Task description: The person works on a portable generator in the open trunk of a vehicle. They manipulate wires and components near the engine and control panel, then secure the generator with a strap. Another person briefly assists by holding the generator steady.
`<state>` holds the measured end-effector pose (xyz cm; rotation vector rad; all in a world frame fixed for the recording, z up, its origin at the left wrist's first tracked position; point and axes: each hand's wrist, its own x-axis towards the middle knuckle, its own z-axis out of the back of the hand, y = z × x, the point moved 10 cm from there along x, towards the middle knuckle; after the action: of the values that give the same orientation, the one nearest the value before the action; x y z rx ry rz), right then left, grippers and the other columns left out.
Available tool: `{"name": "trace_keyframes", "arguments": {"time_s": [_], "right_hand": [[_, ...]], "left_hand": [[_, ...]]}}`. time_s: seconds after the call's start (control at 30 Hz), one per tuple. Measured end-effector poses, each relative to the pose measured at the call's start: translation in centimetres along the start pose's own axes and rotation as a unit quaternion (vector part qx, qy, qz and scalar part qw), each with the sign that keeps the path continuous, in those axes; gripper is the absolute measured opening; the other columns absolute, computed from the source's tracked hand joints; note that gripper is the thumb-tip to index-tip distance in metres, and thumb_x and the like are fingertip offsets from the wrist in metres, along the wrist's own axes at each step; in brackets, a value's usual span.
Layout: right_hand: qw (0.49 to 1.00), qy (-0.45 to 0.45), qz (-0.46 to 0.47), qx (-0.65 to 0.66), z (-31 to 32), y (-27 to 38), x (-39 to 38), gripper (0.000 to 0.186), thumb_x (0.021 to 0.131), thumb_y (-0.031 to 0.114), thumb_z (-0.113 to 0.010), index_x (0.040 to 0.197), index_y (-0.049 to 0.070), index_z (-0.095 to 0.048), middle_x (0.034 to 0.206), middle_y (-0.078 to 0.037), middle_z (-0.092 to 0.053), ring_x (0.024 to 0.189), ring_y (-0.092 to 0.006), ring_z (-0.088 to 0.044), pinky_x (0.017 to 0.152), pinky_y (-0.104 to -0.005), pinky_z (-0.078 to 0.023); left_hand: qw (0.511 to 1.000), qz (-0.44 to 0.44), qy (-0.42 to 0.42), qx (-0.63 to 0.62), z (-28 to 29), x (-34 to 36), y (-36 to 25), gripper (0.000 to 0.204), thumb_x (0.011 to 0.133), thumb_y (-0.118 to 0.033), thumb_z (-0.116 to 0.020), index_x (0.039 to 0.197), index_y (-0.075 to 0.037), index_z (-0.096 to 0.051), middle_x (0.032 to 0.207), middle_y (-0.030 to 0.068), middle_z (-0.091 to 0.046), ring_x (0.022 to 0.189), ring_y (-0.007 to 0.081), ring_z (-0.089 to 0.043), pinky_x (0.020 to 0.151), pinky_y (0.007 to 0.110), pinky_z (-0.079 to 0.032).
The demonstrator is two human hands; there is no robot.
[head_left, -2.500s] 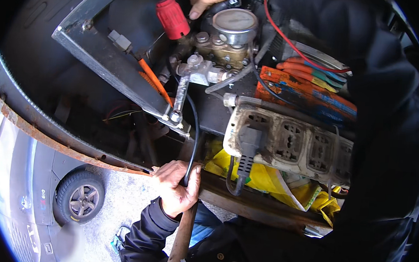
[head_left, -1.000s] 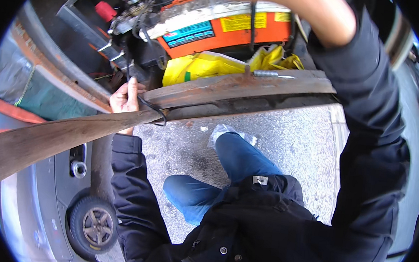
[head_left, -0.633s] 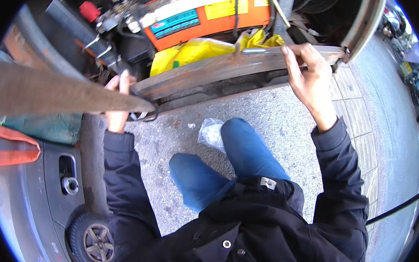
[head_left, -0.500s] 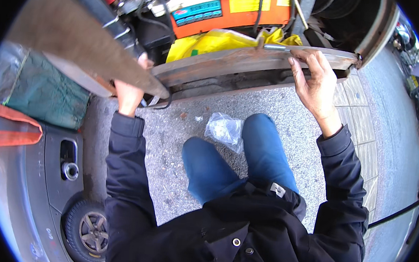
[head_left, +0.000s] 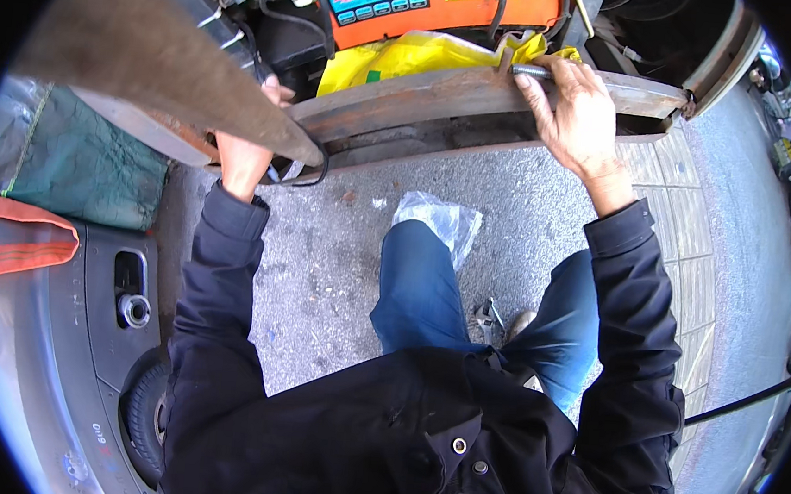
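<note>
My right hand (head_left: pixel 580 122) reaches over a long rusty metal beam (head_left: pixel 444 99), closed with thumb and fingers around the end of a short metal rod (head_left: pixel 532 71). The rod lies along the beam's top edge, beside a small upright tab (head_left: pixel 505 61). My left hand (head_left: pixel 243 159) is at the beam's left part, behind a wide brown post (head_left: pixel 163 66) that hides most of its palm. A few curled fingertips show past the post; what they hold is hidden. A black cable (head_left: pixel 319 174) loops out close to this hand.
Behind the beam sit a yellow plastic sheet (head_left: pixel 372 76) and an orange box (head_left: pixel 460 18). A clear plastic bag (head_left: pixel 449 221) and metal tools (head_left: pixel 490 319) lie on the ground by my legs. At left are a grey vehicle (head_left: pixel 103 298) and a green tarp (head_left: pixel 91 158).
My right hand has moved slightly left and farther over the rod. My legs have shifted apart, uncovering the metal tools on the ground. The left hand stays behind the post.
</note>
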<state>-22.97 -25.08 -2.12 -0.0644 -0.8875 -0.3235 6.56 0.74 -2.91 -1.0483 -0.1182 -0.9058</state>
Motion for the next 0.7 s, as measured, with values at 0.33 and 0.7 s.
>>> {"name": "trace_keyframes", "arguments": {"time_s": [0.33,0.7], "right_hand": [[0.999,-0.039,-0.016,-0.006,2.1,0.1,1.7,0.073,0.093,0.047,-0.072,0.137,-0.008,-0.052,0.105,-0.02,-0.069,0.102,-0.0344,-0.067,0.093,-0.0415,-0.052],[0.837,0.161,-0.095,0.514,-8.9,18.5,2.5,0.026,0.093,0.011,-0.066,0.112,-0.006,-0.06,0.102,-0.027,-0.068,0.085,-0.0404,-0.07,0.079,-0.0483,-0.055]], "left_hand": [[0.991,-0.095,0.08,0.039,1.7,3.5,-7.7,0.035,0.103,-0.028,-0.066,0.088,0.001,-0.079,0.067,0.0005,-0.06,0.064,0.0062,-0.052,0.06,0.025,-0.04],[0.88,0.292,0.093,-0.362,-2.3,0.7,-3.3,0.039,0.105,-0.035,-0.061,0.093,0.002,-0.067,0.066,0.0151,-0.066,0.056,0.022,-0.067,0.049,0.028,-0.051]]}}
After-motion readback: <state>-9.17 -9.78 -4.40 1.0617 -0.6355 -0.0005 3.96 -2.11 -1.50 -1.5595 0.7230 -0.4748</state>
